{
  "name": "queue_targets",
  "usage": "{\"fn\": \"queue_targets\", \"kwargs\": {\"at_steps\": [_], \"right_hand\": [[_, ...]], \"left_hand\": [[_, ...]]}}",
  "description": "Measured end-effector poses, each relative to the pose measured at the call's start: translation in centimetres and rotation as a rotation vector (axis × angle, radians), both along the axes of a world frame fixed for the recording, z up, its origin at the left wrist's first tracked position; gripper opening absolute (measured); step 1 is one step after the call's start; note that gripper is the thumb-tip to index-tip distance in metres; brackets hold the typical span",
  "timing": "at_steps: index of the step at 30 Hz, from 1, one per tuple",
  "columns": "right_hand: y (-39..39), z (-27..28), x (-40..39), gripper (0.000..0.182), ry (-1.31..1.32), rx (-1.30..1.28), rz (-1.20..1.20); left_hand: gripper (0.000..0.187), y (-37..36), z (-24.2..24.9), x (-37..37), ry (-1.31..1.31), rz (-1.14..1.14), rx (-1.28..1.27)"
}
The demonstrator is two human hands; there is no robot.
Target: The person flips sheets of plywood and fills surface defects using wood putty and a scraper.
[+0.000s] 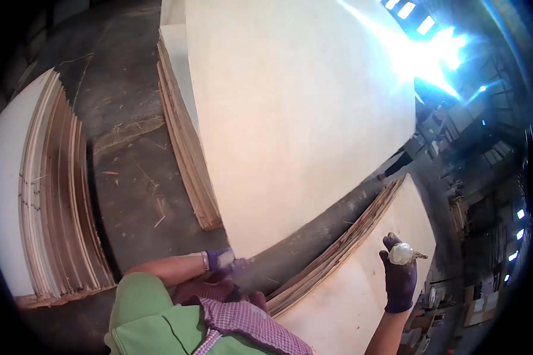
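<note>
My left hand point(224, 260), in a purple glove, is closed at the near lower corner of a large pale plywood sheet point(290, 118). The sheet is raised and spreads over the upper middle of the view. On the right, my right hand point(400, 283), also in a purple glove, is closed around a rounded, whitish, translucent thing point(401, 254) with a dark rough tip pointing right; I cannot tell its kind. That hand is over a stack of wood sheets point(343, 290) with a pale top face and ragged brown edges.
Another stack of sheets point(59, 195) stands at the far left. A further stack point(186, 148) shows beside the raised sheet. Between them lies a dark floor point(130, 171) with wood scraps. A person's leg point(397, 165) shows beyond the sheet, and bright light glares at upper right.
</note>
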State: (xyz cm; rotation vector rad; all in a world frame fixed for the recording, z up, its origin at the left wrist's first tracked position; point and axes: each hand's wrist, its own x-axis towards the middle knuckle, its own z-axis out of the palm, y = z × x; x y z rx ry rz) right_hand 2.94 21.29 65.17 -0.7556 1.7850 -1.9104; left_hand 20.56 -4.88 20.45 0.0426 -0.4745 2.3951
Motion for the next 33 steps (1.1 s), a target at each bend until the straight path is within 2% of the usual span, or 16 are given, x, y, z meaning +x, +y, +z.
{"fn": "queue_targets", "kwargs": {"at_steps": [6, 7, 8, 10, 12, 13, 15, 17, 18, 19, 21, 23, 24, 27, 29, 33], "right_hand": [[-2.8, -7.7, -1.8, 0.036, 0.191, 0.081, 0.053], [-4.2, -8.8, -1.6, 0.042, 0.07, 0.015, 0.118], [-6.1, -10.1, -1.0, 0.049, -0.05, -0.056, 0.175], [-8.4, -16.1, -1.8, 0.061, 0.043, 0.077, 0.256], [-13.5, -18.3, 0.7, 0.047, -0.065, 0.028, 0.254], [-15.6, -19.3, 2.0, 0.034, 0.096, 0.024, 0.173], [-19.0, -20.9, 3.6, 0.025, 0.234, 0.022, 0.101], [-21.5, -22.1, 4.6, 0.023, 0.594, 0.106, -0.089], [-22.4, -22.7, 5.0, 0.023, 0.572, 0.107, -0.091], [-22.8, -23.2, 5.3, 0.023, 0.681, 0.165, -0.152], [-23.8, -24.0, 5.6, 0.022, 0.773, 0.181, -0.302], [-24.1, -24.1, 5.5, 0.023, 0.758, 0.216, -0.325], [-24.3, -24.1, 5.5, 0.026, 0.769, 0.223, -0.336], [-24.6, -24.7, 5.3, 0.029, 0.743, 0.234, -0.37], [-24.7, -24.7, 5.1, 0.03, 0.732, 0.245, -0.39], [-24.6, -24.9, 4.8, 0.022, 0.738, 0.189, -0.405]], "left_hand": [[0.043, -1.7, 11.1, -0.8, 0.044, -0.002, 0.118], [0.041, -2.1, 12.9, -1.0, 0.018, 0.056, 0.159], [0.039, -3.0, 13.8, -0.8, -0.009, 0.106, 0.195], [0.036, -3.5, 9.4, -0.6, 0.094, 0.166, 0.051], [0.036, -4.7, 9.9, 2.3, 0.173, 0.459, -1.649], [0.036, -5.2, 7.7, 3.8, 0.159, 0.445, -1.656], [0.033, -7.9, 1.6, 6.6, -0.529, 0.761, -1.003], [0.036, -15.3, 2.6, 7.3, -0.712, 0.602, -2.325], [0.039, -17.8, 13.5, 5.7, -1.05, 0.909, -2.113], [0.037, -22.6, 12.4, 4.8, -0.884, 1.487, -2.051], [0.05, -28.0, 16.9, 0.7, -0.589, 1.834, -1.816], [0.054, -31.2, 18.6, -3.2, -0.613, 1.692, -1.863], [0.054, -33.5, 16.2, -4.6, -0.44, 1.745, -1.92], [0.05, -36.3, 11.4, -7.8, -0.414, 1.779, -2.207], [0.045, -36.0, 12.9, -7.5, -0.585, 1.597, -2.778], [0.04, -36.5, 13.3, -8.1, -0.663, 1.579, -2.71]]}}
